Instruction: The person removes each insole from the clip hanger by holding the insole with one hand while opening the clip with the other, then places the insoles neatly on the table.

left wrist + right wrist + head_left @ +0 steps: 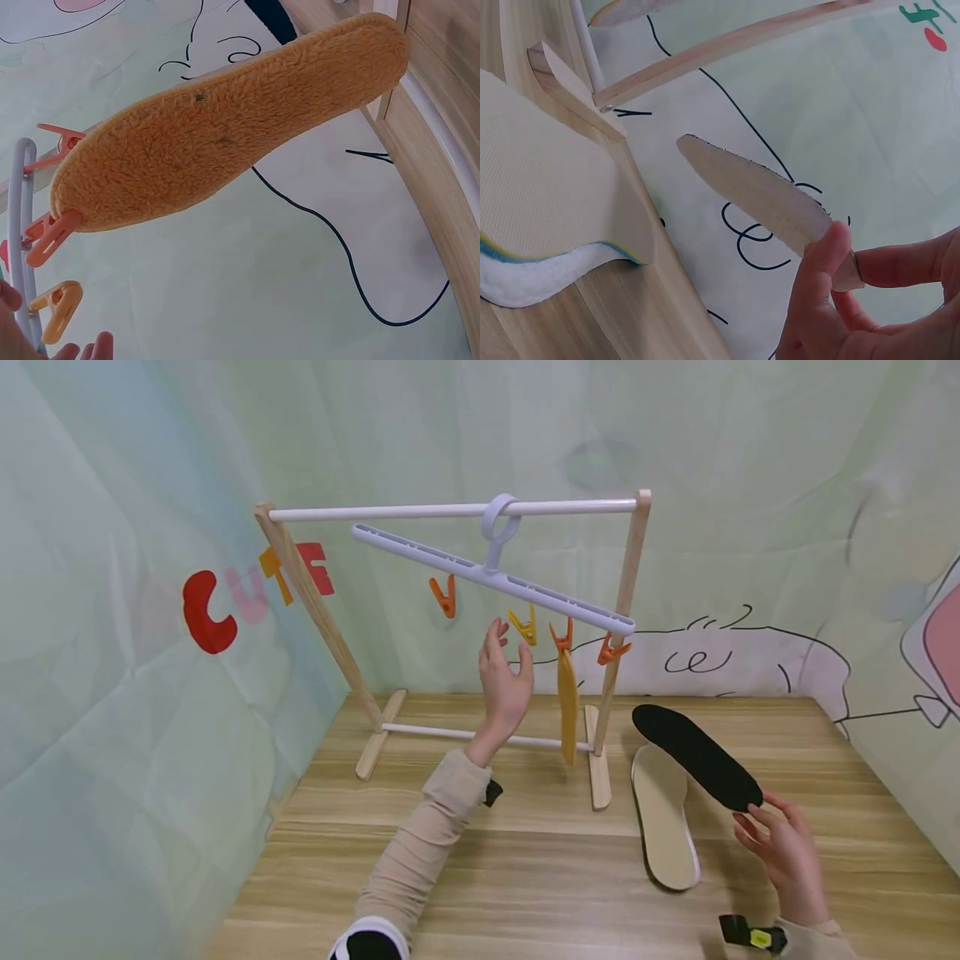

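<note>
My right hand [783, 852] pinches one end of a black insole [697, 756], thumb against fingers. In the right wrist view the insole [757, 191] is lifted and turns its pale face to the camera. My left hand [506, 685] is raised under the white hanger [491, 577], fingers loosely bent and holding nothing, just below a yellow clothespin [523, 625]. To the right of that hand hangs a fuzzy yellow-orange insole [232, 127], gripped at its top by an orange clothespin [561, 635]. Two more orange clothespins, left [445, 597] and right [613, 649], hang from the hanger.
The hanger tilts down to the right on the white top rod [390, 512] of a wooden rack. The rack's right post [632, 568] and foot [598, 768] stand between the hands. A beige insole [666, 818] lies on the wooden table [525, 877]. Printed cloth surrounds the table's back.
</note>
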The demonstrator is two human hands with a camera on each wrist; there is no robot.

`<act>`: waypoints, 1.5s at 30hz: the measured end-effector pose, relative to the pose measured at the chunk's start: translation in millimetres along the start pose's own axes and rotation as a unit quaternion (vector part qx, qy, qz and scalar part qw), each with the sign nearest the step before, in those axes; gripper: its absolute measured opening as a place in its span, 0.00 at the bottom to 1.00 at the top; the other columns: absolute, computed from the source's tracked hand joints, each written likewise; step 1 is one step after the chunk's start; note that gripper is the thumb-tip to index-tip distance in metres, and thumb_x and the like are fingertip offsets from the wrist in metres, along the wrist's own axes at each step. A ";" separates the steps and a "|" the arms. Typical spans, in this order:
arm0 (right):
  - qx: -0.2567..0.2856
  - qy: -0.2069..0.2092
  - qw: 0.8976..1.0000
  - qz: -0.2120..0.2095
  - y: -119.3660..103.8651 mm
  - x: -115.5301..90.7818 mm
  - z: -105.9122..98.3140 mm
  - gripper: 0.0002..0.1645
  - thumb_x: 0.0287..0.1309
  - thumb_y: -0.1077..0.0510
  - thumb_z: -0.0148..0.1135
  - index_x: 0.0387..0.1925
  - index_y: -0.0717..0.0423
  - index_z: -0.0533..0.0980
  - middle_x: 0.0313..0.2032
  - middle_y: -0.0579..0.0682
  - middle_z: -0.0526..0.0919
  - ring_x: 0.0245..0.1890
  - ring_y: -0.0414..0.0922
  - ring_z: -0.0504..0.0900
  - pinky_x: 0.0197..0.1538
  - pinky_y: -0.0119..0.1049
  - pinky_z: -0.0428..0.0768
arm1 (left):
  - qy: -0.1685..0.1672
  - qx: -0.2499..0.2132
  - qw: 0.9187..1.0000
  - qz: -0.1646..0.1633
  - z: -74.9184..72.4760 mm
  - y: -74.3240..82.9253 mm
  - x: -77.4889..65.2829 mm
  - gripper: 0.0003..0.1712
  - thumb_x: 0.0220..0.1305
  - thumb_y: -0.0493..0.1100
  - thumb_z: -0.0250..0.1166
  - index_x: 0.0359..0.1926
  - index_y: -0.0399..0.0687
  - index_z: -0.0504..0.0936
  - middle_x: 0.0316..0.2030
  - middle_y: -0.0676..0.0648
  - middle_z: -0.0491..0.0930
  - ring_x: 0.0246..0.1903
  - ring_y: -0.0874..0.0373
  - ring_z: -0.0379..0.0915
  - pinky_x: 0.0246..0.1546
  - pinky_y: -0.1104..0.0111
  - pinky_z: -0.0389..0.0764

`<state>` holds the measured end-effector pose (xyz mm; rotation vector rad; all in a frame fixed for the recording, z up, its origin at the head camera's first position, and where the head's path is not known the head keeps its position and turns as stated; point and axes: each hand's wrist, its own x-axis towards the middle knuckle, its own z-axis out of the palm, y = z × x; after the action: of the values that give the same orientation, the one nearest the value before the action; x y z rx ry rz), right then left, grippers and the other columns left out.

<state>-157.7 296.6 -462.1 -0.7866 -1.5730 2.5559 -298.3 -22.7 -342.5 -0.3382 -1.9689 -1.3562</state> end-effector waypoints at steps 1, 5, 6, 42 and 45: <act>0.001 0.006 1.000 0.003 -0.2 -0.3 1.0 0.14 0.55 0.60 0.55 0.38 0.41 0.63 0.41 0.42 0.60 0.25 0.36 0.79 0.32 0.26 0.79 | 0.000 -0.001 1.000 -0.001 -0.2 0.0 0.0 0.27 0.63 0.39 0.50 0.61 0.35 0.58 0.54 0.37 0.68 0.51 0.45 0.66 0.43 0.58 0.74; -0.008 0.017 1.000 0.006 -1.1 -1.9 4.2 0.17 0.54 0.58 0.56 0.41 0.41 0.60 0.42 0.42 0.59 0.25 0.35 0.78 0.32 0.25 0.79 | -0.003 0.001 1.000 -0.002 -0.5 0.1 0.4 0.27 0.63 0.40 0.50 0.61 0.35 0.58 0.54 0.36 0.68 0.51 0.44 0.65 0.43 0.58 0.74; -0.011 0.017 1.000 0.003 -1.1 -2.6 4.8 0.16 0.55 0.58 0.55 0.41 0.42 0.59 0.42 0.42 0.58 0.25 0.35 0.78 0.32 0.25 0.79 | -0.003 0.001 1.000 -0.003 -0.6 0.1 0.5 0.27 0.63 0.40 0.50 0.61 0.35 0.58 0.54 0.36 0.68 0.51 0.44 0.65 0.43 0.58 0.74; -0.021 -0.027 0.993 -0.117 53.2 67.2 -37.6 0.33 0.52 0.57 0.61 0.53 0.39 0.52 0.40 0.55 0.63 0.29 0.44 0.84 0.33 0.34 0.82 | -0.004 0.002 1.000 -0.003 1.0 -1.4 -0.9 0.27 0.63 0.39 0.50 0.61 0.35 0.58 0.54 0.37 0.68 0.50 0.46 0.66 0.44 0.59 0.74; -0.060 -0.060 0.989 -0.123 42.2 37.2 -15.3 0.21 0.57 0.59 0.54 0.48 0.39 0.58 0.40 0.53 0.64 0.30 0.40 0.83 0.34 0.30 0.81 | -0.003 0.000 1.000 -0.003 1.5 -0.5 -0.8 0.27 0.63 0.39 0.50 0.61 0.35 0.58 0.54 0.37 0.68 0.50 0.46 0.66 0.44 0.59 0.74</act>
<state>-173.9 299.5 -518.0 -0.4191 -1.7484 2.3908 -298.6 -21.4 -343.7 -0.3364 -1.9770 -1.3599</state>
